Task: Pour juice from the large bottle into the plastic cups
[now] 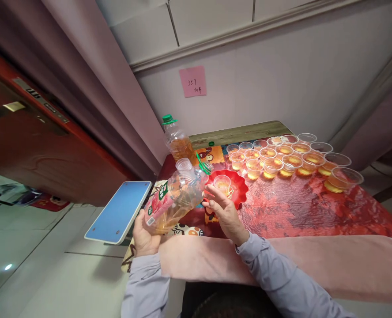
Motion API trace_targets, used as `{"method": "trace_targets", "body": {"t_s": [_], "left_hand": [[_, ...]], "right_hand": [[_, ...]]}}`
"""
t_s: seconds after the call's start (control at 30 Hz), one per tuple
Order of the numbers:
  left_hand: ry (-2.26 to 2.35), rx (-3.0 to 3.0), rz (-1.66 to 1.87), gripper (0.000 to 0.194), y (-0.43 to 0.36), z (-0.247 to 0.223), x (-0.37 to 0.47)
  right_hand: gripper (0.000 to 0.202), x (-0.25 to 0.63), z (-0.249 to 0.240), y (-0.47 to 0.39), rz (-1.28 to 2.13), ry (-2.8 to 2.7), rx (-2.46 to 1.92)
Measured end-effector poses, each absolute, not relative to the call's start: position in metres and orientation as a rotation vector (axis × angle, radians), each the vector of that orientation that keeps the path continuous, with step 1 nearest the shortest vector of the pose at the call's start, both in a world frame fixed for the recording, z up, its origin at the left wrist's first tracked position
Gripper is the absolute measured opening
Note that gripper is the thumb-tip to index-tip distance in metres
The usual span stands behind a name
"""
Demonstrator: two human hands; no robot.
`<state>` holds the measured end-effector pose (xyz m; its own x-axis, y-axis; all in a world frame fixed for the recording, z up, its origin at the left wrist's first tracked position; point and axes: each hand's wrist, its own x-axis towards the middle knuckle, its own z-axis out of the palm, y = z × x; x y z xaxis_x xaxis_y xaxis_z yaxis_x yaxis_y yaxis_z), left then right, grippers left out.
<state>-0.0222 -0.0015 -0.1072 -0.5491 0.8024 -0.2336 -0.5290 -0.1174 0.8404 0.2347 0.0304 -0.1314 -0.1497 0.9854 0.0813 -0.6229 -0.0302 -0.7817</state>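
The left hand (146, 236) cradles the base of the labelled plastic juice bottle (163, 207), thumb laid along its near side; its other fingers are mostly hidden, so I cannot tell how closely they press together. The bottle lies tilted beyond the left palm, its neck with the green carry handle (202, 164) reaching past the right fingertips; the right hand (227, 216) is open, fingers slightly spread and pinching nothing, beside the bottle's shoulder; whether they touch it is unclear.

A good hold, I judge, would bring the right fingers under that shoulder, so the left palm alone sets the tilt; a slow, even tilt should limit surging; the mouth is best low over the clear plastic cup (221, 182) in the red scalloped dish (244, 190), just beyond the right fingertips; the nested cups (184, 165), beyond the bottle, deserve clearance.
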Motion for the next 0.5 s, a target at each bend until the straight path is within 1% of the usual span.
{"method": "trace_targets", "body": {"t_s": [0.13,0.23,0.3,0.37,0.43,0.5], "left_hand": [[1.138,0.222,1.819,0.047,0.002,-0.127,-0.025],[0.963,0.204,1.854,0.046,0.000,-0.144,-0.034],[0.794,0.238,1.853,0.050,-0.003,-0.156,-0.039],[0.668,0.277,1.839,0.058,-0.007,-0.168,-0.042],[0.607,0.291,1.832,0.066,-0.010,-0.177,-0.044],[0.567,0.297,1.827,0.069,-0.011,-0.182,-0.045]], "right_hand": [[0.049,0.237,-0.131,0.027,1.543,-0.912,-0.553],[0.045,0.240,-0.129,0.024,1.482,-1.025,-0.635],[0.042,0.246,-0.127,0.024,1.366,-1.107,-0.737],[0.041,0.256,-0.122,0.030,1.206,-1.181,-0.840],[0.043,0.272,-0.115,0.042,1.042,-1.264,-0.933],[0.047,0.290,-0.108,0.058,0.851,-1.409,-1.041]]}}
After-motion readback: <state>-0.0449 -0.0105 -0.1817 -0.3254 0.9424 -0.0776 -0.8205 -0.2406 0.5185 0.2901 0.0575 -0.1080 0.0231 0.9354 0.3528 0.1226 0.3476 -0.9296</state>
